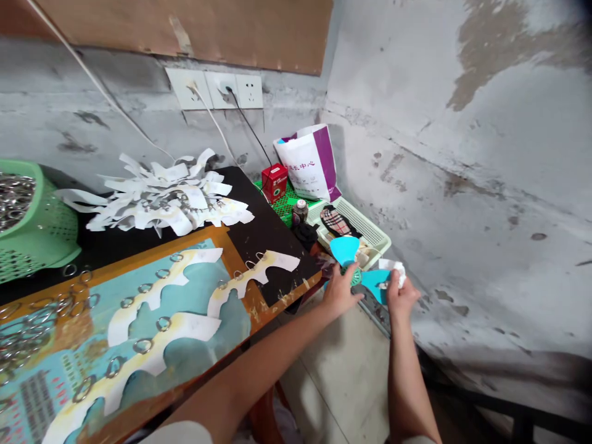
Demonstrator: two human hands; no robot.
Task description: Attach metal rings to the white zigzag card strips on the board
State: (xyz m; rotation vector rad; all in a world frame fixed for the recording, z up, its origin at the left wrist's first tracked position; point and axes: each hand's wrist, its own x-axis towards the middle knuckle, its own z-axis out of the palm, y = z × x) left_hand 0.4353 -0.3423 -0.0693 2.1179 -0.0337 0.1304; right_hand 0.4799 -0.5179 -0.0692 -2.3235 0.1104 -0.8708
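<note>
"Where's the bright blue fan [345,250] with flat blades?"

"There, near the pale green plastic basket [365,221]. Left hand [341,290] grips its middle; right hand [403,297] pinches a crumpled white wad [398,271] by 1 blade [374,284]."

"What could go wrong?"

"Loose fingers might drop it; hard pushing might bend it."

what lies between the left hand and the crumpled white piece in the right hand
A bright blue, flared blade spans it, in the head view.

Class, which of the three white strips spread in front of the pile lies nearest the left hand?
The rightmost strip, closest to the left hand; it alone reaches onto the black surface.
</note>
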